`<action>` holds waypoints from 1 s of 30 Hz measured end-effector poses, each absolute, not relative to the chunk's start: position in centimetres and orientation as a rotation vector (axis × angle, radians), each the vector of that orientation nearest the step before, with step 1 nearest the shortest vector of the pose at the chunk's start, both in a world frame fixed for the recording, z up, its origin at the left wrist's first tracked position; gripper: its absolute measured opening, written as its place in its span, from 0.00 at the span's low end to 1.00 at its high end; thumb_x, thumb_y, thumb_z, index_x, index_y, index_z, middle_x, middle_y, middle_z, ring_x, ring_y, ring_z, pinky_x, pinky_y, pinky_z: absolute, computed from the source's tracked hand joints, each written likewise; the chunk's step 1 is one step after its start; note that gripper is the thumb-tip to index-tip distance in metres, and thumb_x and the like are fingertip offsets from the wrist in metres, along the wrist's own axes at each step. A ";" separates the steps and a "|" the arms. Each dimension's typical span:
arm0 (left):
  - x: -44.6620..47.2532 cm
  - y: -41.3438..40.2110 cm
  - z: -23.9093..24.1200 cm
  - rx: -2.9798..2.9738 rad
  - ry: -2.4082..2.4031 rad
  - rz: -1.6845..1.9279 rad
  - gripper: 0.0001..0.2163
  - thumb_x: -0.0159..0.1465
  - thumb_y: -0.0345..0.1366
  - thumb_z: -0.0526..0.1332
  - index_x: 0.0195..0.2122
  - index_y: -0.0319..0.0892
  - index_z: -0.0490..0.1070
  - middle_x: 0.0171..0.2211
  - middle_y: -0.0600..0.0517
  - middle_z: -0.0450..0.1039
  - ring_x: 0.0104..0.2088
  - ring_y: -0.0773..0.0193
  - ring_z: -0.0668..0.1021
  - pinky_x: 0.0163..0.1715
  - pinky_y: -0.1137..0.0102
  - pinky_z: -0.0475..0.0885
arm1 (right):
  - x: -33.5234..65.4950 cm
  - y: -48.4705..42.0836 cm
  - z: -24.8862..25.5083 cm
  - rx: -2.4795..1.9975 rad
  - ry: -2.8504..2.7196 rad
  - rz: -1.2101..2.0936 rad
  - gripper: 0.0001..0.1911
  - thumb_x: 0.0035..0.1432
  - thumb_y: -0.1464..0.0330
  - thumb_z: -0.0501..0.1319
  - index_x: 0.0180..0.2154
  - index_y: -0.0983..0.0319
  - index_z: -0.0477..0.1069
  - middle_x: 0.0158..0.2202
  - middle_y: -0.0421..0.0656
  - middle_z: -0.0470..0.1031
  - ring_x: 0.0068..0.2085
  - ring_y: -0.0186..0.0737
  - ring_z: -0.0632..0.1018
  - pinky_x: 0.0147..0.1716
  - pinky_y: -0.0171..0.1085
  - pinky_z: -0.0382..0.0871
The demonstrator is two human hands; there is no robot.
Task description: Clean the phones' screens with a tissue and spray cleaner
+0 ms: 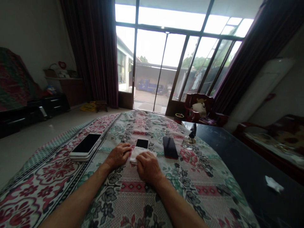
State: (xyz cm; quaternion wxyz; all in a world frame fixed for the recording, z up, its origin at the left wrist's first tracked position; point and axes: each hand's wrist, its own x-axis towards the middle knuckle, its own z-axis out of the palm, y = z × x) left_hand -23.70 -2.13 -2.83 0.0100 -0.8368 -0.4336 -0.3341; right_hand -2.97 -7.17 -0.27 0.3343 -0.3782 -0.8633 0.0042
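My right hand (148, 166) presses a folded white cloth (135, 155) with bent fingers; it could also be a tissue. The cloth covers the lower part of a small white-edged smartphone (142, 143), whose dark screen shows above it. Just left of that phone, my left hand (118, 155) lies on the tablecloth, fingers loosely bent and thumb apart, tips close to the phone's edge. Whether they touch it is hard to make out. Further left lies a stack of white tablets (85, 144), a black screen on top. Right of my hands rests a dark smartphone (170, 148).
A flowered tablecloth (133, 202) covers the table under everything. Near its right edge stands a clear glass object (189, 142) with a dark top. On a black surface (247, 164) to the right lies a crumpled white tissue (274, 184). Glass doors (152, 72) are ahead.
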 end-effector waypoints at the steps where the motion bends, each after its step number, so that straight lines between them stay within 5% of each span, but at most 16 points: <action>1: -23.7 -2.1 -2.9 -2.610 -1.359 -1.054 0.10 0.61 0.29 0.58 0.40 0.43 0.78 0.44 0.47 0.77 0.46 0.58 0.76 0.50 0.64 0.69 | -3.2 -7.2 -0.4 -1.038 -2.268 0.010 0.08 0.60 0.73 0.54 0.37 0.61 0.71 0.36 0.46 0.74 0.40 0.43 0.72 0.43 0.41 0.65; 5: -23.8 -2.1 -2.8 -2.625 -1.363 -1.082 0.10 0.61 0.30 0.58 0.41 0.43 0.78 0.44 0.47 0.77 0.46 0.58 0.76 0.50 0.64 0.70 | -3.1 -6.9 -0.7 -1.138 -2.242 0.081 0.14 0.63 0.75 0.50 0.46 0.61 0.69 0.39 0.47 0.74 0.41 0.42 0.72 0.43 0.39 0.65; 9: -23.8 -2.1 -2.7 -2.646 -1.345 -1.063 0.10 0.62 0.31 0.58 0.40 0.43 0.78 0.44 0.47 0.77 0.45 0.58 0.76 0.49 0.64 0.70 | -2.7 -6.7 -0.8 -1.066 -2.301 0.145 0.13 0.59 0.76 0.54 0.42 0.58 0.72 0.42 0.44 0.74 0.45 0.41 0.71 0.47 0.39 0.65; 15: -24.0 -1.8 -3.1 -2.642 -1.366 -1.077 0.10 0.62 0.31 0.58 0.40 0.43 0.78 0.44 0.48 0.77 0.46 0.58 0.76 0.49 0.65 0.70 | -2.8 -7.1 -0.9 -1.089 -2.344 0.079 0.22 0.55 0.75 0.57 0.52 0.58 0.67 0.63 0.45 0.60 0.62 0.48 0.60 0.60 0.48 0.54; 21: -24.1 -1.7 -3.3 -2.637 -1.384 -1.106 0.10 0.61 0.31 0.58 0.39 0.42 0.78 0.44 0.46 0.77 0.45 0.58 0.76 0.49 0.64 0.71 | -3.4 -7.5 -0.7 -1.186 -2.413 0.061 0.18 0.66 0.69 0.48 0.55 0.58 0.65 0.62 0.45 0.63 0.63 0.46 0.61 0.60 0.48 0.54; 30: -24.0 -2.1 -2.6 -2.664 -1.371 -1.151 0.10 0.61 0.31 0.58 0.39 0.44 0.79 0.43 0.48 0.78 0.44 0.59 0.77 0.49 0.64 0.70 | -3.0 -8.6 -0.4 -1.124 -2.426 0.144 0.18 0.64 0.73 0.50 0.53 0.56 0.66 0.61 0.42 0.66 0.62 0.46 0.63 0.59 0.49 0.58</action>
